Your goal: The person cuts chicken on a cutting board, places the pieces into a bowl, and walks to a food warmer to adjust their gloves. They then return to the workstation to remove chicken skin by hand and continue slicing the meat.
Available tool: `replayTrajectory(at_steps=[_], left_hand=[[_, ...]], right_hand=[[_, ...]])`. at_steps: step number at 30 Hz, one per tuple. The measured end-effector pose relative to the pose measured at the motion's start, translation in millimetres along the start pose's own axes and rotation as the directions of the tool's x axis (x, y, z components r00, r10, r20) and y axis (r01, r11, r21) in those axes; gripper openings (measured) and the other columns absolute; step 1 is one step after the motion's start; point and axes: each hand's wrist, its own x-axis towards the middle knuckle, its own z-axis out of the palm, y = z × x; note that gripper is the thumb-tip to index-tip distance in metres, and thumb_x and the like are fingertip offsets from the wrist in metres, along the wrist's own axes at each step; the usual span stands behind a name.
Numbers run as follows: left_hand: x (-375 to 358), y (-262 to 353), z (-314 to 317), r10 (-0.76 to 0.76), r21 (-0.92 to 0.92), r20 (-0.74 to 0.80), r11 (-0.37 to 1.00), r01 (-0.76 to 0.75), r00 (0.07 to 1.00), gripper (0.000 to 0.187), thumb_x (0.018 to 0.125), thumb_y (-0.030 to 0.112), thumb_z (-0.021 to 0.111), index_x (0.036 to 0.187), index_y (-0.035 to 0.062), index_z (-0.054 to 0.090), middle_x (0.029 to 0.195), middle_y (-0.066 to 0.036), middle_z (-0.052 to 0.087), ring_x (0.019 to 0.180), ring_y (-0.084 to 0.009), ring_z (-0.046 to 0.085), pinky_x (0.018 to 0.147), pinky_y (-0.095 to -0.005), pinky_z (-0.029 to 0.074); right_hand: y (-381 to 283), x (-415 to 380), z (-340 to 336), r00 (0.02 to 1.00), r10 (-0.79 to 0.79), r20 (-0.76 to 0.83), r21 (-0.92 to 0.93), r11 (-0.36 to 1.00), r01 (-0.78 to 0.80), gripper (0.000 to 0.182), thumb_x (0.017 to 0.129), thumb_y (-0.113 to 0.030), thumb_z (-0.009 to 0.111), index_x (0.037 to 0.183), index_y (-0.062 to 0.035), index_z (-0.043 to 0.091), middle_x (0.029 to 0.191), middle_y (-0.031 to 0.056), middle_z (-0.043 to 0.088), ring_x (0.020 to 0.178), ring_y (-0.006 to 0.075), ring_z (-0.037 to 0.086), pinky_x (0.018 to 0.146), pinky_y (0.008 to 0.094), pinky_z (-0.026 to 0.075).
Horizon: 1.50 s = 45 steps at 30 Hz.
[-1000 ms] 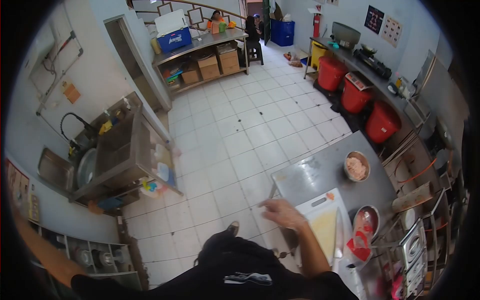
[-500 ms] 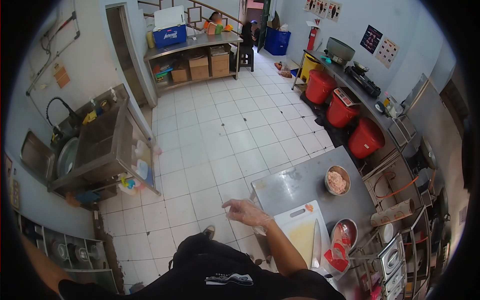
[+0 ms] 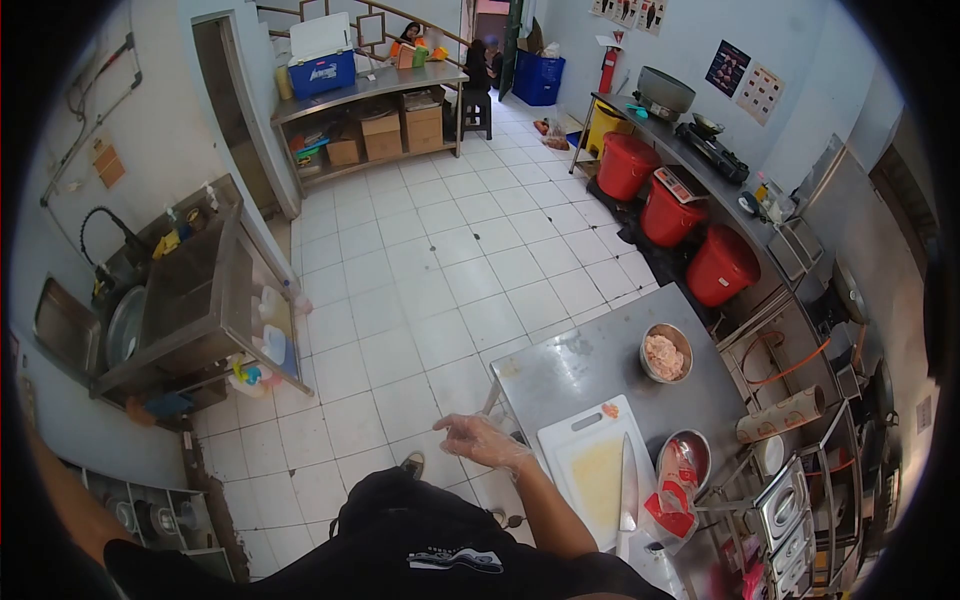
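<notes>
Right hand [image 3: 478, 440], in a clear plastic glove: fingers partly open and loosely curled, with nothing visible in the grasp, just beside the near edge of the grey metal worktop [image 3: 550, 375]. The left hand lies out of view; its state cannot be told. On the worktop, the long steel-bladed knife [image 3: 628, 482] lies lengthwise on the white plastic cutting board [image 3: 572, 436]; which way its edge faces is unclear. Beyond the board stands a round metal bowl [image 3: 646, 368] of pale pink minced meat [image 3: 664, 357]; beside it, a second metal bowl [image 3: 706, 456] with a red-printed clear bag [image 3: 674, 498]. Sound handling would keep the gloved fingers off surrounding surfaces, the forearm clear of the blade, and any knife grip on the handle.
</notes>
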Motion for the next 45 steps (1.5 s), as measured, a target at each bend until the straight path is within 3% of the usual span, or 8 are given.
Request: replayTrajectory(at_steps=[24, 29, 31, 35, 38, 42, 44, 45], left_hand=[[83.3, 47.7, -29.2, 0.202, 0.056, -0.069, 0.979, -0.198, 0.977, 0.053, 0.112, 0.03, 0.028, 0.153, 0.0015, 0.045, 0.153, -0.02, 0.05, 0.137, -0.0276, 0.051, 0.126, -0.0411, 0.023], [218.0, 199.1, -105.7, 0.781, 0.319, -0.301, 0.623, -0.715, 0.547, 0.053, 0.112, 0.03, 0.027, 0.153, 0.0014, 0.045, 0.152, -0.02, 0.05, 0.137, -0.0277, 0.051, 0.126, -0.0412, 0.023], [248.8, 301.0, -90.3, 0.858, 0.246, -0.303, 0.491, -0.836, 0.414, 0.05, 0.11, 0.028, 0.031, 0.149, 0.0017, 0.048, 0.151, -0.019, 0.051, 0.137, -0.0284, 0.051, 0.124, -0.0412, 0.025], [-57.7, 472.1, 52.0, 0.845, -0.32, 0.112, 0.529, -0.786, 0.523, 0.041, 0.102, 0.021, 0.045, 0.136, 0.0029, 0.058, 0.146, -0.018, 0.054, 0.135, -0.031, 0.051, 0.117, -0.0415, 0.034], [-250.0, 513.9, 163.1, 0.813, -0.546, 0.534, 0.541, -0.639, 0.232, 0.039, 0.099, 0.019, 0.053, 0.133, 0.0039, 0.062, 0.141, -0.017, 0.058, 0.128, -0.0329, 0.055, 0.108, -0.0431, 0.043], [-403.1, 509.2, 214.2, 0.837, -0.884, 0.467, 0.434, -0.172, -0.285, 0.033, 0.1, 0.023, 0.063, 0.123, 0.0004, 0.069, 0.119, -0.012, 0.071, 0.11, -0.0232, 0.065, 0.098, -0.0389, 0.052], [-436.2, 479.6, 238.2, 0.811, -0.821, 0.499, 0.555, 0.134, -0.306, 0.025, 0.099, 0.018, 0.067, 0.11, -0.0042, 0.07, 0.109, -0.014, 0.071, 0.106, -0.02, 0.065, 0.096, -0.0369, 0.052], [-446.5, 440.7, 294.7, 0.988, -0.982, 0.14, 0.129, -0.139, -0.068, 0.022, 0.096, 0.017, 0.072, 0.105, -0.0027, 0.069, 0.099, -0.011, 0.072, 0.096, -0.0175, 0.066, 0.089, -0.0342, 0.054]], right_hand=[[4.2, 1.0, -21.2, 0.992, -0.05, -0.12, -0.047, 0.998, 0.045, 0.041, 0.095, -0.027, 0.068, 0.126, -0.0012, 0.063, 0.098, 0.0163, 0.072, 0.096, 0.0314, 0.069, 0.093, 0.0425, 0.052], [-67.7, -60.5, -176.8, 0.625, -0.503, -0.597, -0.558, 0.82, 0.128, 0.055, 0.092, -0.038, 0.073, 0.139, -0.0143, 0.06, 0.138, 0.0145, 0.06, 0.13, 0.0345, 0.056, 0.11, 0.0475, 0.043], [-144.7, -112.9, -252.6, 0.594, -0.594, -0.543, -0.805, 0.568, -0.169, 0.066, 0.094, -0.055, 0.065, 0.143, -0.0122, 0.055, 0.148, 0.0141, 0.054, 0.137, 0.0359, 0.049, 0.117, 0.0498, 0.033], [-313.3, -145.0, -297.5, 0.826, -0.314, -0.468, -0.758, 0.624, -0.193, 0.078, 0.095, -0.048, 0.059, 0.151, 0.0032, 0.044, 0.154, 0.0259, 0.047, 0.142, 0.0374, 0.046, 0.122, 0.043, 0.034], [-311.1, -69.8, -291.5, 0.893, -0.318, -0.319, -0.805, 0.588, -0.079, 0.078, 0.091, -0.055, 0.066, 0.147, -0.0031, 0.051, 0.134, 0.021, 0.064, 0.118, 0.0378, 0.064, 0.109, 0.0431, 0.047], [-193.5, 27.3, -146.1, 0.895, -0.403, 0.193, -0.771, 0.502, 0.392, 0.077, 0.093, -0.051, 0.067, 0.152, -0.0085, 0.044, 0.132, 0.0239, 0.063, 0.122, 0.0396, 0.061, 0.106, 0.0513, 0.046], [-143.3, 31.7, -66.3, 0.942, -0.195, 0.272, -0.584, 0.745, 0.322, 0.069, 0.093, -0.044, 0.068, 0.146, -0.0039, 0.05, 0.125, 0.0262, 0.065, 0.119, 0.0398, 0.062, 0.102, 0.0477, 0.049], [-81.3, 45.1, -27.7, 0.883, -0.429, 0.191, -0.463, 0.754, 0.466, 0.063, 0.094, -0.042, 0.067, 0.141, -0.0015, 0.054, 0.12, 0.025, 0.066, 0.117, 0.0394, 0.063, 0.099, 0.0463, 0.051]])
